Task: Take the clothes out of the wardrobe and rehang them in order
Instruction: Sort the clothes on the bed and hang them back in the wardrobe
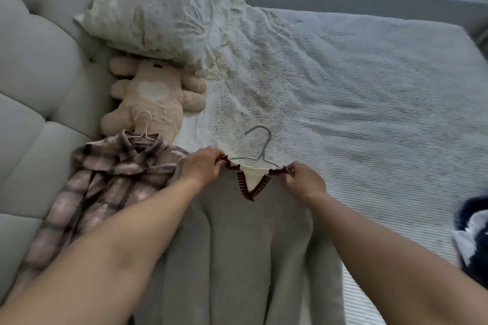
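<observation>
Rumpled pale bedding [356, 92] spreads across the bed where the work goes on, with a padded headboard [34, 66] along the left side. Left hand [202, 166] and right hand [306, 179] each pinch one end of the dark red striped neckline [252, 190] of a grey sweater [237, 245], fingers curled tight on the trim, stretching the collar wide between them. Its grey hanger [260, 148] lies just beyond the grip, hook pointing away toward the far side of the bed, shoulders running left to right in line with the two hands, the right end tucked under the collar. Sweater body trails back toward the person, so both hands sit equally near. Beside it on the left lies a plaid shirt [105, 179] on a white hanger [144, 124], touching a plush bear [155, 97].
</observation>
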